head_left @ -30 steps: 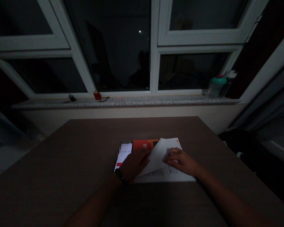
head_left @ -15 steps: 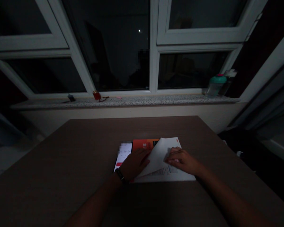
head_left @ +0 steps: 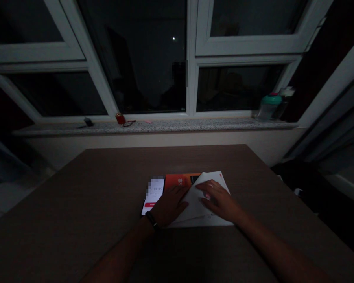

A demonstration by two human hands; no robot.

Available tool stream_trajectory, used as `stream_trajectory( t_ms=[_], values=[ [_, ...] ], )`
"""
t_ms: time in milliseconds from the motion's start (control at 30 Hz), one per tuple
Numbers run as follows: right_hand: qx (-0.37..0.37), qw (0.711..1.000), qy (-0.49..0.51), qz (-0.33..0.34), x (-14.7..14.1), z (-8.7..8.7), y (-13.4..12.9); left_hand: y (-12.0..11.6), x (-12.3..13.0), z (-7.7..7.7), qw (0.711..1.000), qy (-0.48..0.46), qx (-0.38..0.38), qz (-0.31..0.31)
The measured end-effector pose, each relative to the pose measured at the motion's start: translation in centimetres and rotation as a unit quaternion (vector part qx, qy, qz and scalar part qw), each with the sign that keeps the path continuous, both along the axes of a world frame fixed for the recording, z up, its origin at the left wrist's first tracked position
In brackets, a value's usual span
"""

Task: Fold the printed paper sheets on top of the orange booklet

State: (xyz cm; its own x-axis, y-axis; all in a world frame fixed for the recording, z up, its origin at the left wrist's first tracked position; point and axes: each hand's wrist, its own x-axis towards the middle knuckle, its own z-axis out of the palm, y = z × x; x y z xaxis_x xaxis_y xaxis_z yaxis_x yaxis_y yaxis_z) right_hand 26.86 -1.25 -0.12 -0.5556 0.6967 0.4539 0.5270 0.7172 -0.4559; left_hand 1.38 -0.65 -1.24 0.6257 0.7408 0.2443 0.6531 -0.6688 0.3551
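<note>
A folded white printed paper sheet (head_left: 202, 206) lies on the dark wooden table (head_left: 106, 184), its upper flap folded over at an angle. My right hand (head_left: 218, 200) presses flat on that flap with its fingers spread. My left hand (head_left: 169, 205), with a black band on the wrist, rests on the sheet's left edge, fingers together. Next to that hand, a smartphone (head_left: 152, 194) lies lit with a timer on its screen. An orange-red booklet or card (head_left: 179, 181) lies partly under the paper, its lower part hidden.
Beyond the table's far edge stands a granite windowsill (head_left: 165, 126) under dark windows. On it are a teal-lidded bottle (head_left: 270, 107), a small red cup (head_left: 120, 118), glasses (head_left: 129, 124) and a small dark object (head_left: 88, 122). Bare tabletop surrounds the papers.
My right hand has slid up and left onto the folded flap, and the flap now lies flatter. My left hand has barely moved.
</note>
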Motion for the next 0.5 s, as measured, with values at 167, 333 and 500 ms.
stream_trajectory(
  t_ms=[167,333,500],
  values=[
    [-0.003,1.0,-0.019,-0.005,-1.6,0.0,-0.1,-0.1,0.1,-0.2,1.0,0.001,0.002,-0.01],
    [-0.007,0.999,-0.031,-0.007,-2.6,-0.2,-0.1,0.0,0.1,-0.4,1.0,0.002,0.001,-0.02],
    [-0.011,0.999,-0.027,-0.016,-2.8,-0.7,0.2,-0.1,0.1,-0.5,1.0,0.001,0.006,-0.027]
  ],
)
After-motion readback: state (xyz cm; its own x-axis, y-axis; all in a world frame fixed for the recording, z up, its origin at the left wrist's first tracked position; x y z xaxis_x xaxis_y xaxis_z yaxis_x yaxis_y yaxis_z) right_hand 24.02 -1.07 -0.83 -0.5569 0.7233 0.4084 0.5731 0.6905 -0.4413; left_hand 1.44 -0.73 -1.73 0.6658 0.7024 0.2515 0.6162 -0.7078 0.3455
